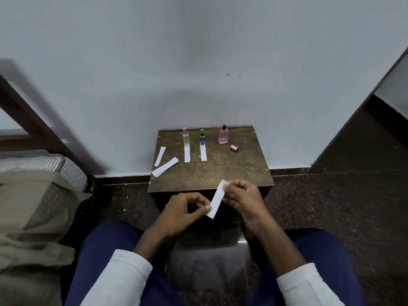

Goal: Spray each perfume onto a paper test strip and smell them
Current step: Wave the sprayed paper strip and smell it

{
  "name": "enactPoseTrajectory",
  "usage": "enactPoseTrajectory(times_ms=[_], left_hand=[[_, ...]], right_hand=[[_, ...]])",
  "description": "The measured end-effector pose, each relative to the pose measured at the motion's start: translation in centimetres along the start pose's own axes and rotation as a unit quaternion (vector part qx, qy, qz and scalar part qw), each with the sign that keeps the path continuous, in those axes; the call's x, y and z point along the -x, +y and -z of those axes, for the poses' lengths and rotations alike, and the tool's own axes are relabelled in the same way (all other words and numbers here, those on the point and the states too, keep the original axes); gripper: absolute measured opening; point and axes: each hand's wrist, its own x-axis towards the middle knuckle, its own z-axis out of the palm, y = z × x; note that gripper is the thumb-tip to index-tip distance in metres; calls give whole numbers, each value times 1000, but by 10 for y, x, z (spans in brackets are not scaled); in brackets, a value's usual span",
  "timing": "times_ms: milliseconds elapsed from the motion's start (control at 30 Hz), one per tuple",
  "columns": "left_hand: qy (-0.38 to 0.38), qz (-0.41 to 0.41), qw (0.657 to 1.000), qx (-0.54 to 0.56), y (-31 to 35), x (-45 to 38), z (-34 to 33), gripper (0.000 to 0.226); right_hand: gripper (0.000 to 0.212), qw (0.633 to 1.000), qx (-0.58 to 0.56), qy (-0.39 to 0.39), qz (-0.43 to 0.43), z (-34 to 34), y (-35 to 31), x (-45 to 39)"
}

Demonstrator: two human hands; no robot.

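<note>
Paper strip: held tilted above the worktop's near edge
Left hand: fingers pinched on the strip's lower end
Right hand: fingers pinched on its upper end

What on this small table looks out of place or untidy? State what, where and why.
A pink cap lies on its side beside the pink bottle, which stands uncapped. At the table's left, a loose strip and a small pile of strips lie askew, unlike the two straight strips before the other bottles.
</note>
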Motion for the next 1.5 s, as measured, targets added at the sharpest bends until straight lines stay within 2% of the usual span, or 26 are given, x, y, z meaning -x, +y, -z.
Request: enactPoseTrajectory(times_ms=[133, 233, 333, 600, 733, 967, 1133, 1267, 1300, 1367, 1433, 1467, 1500], left_hand=[[74, 19, 997, -31, 4, 17, -10, 6], [91, 30, 992, -78, 1, 26, -16, 6], [87, 33, 989, -116, -1, 25, -22, 2], [77, 52, 984, -151, -10, 8, -24, 3], [61, 54, 980, -183, -15, 0, -21, 6], [35, 65, 979, -192, -25, -9, -14, 7], [19, 58, 983, -172, -34, -10, -8, 7], [34, 54, 987, -145, -39, -10, 1, 8], [41, 53, 989, -135, -41, -9, 4, 8], [58, 47, 990, -119, -41, -5, 10, 7], [78, 35, 992, -97, -38, 0, 13, 9], [94, 24, 992, -85, -34, 3, 14, 10], [110, 11, 991, -73, -30, 7, 16, 11]], right_hand=[[16, 998, 47, -45, -14, 2, 2, 3], [21, 992, 104, -69, 8, 3, 2, 3], [12, 987, 133, -92, 25, 9, 2, 2], [6, 971, 231, -55, 25, 35, 2, -18], [7, 950, 300, -78, 38, 39, 1, -22], [9, 932, 336, -129, 47, 40, -2, -30], [8, 922, 373, -98, 26, 32, -14, -24], [12, 906, 413, -64, 67, 19, -42, -4], [12, 909, 407, -58, 75, 13, -53, 5], [13, 944, 312, -71, 84, -4, -80, 28], [11, 982, 92, -136, 95, -16, -109, 54], [9, 975, -33, -198, 94, -20, -122, 67], [9, 943, -152, -286, 79, -24, -132, 79]])
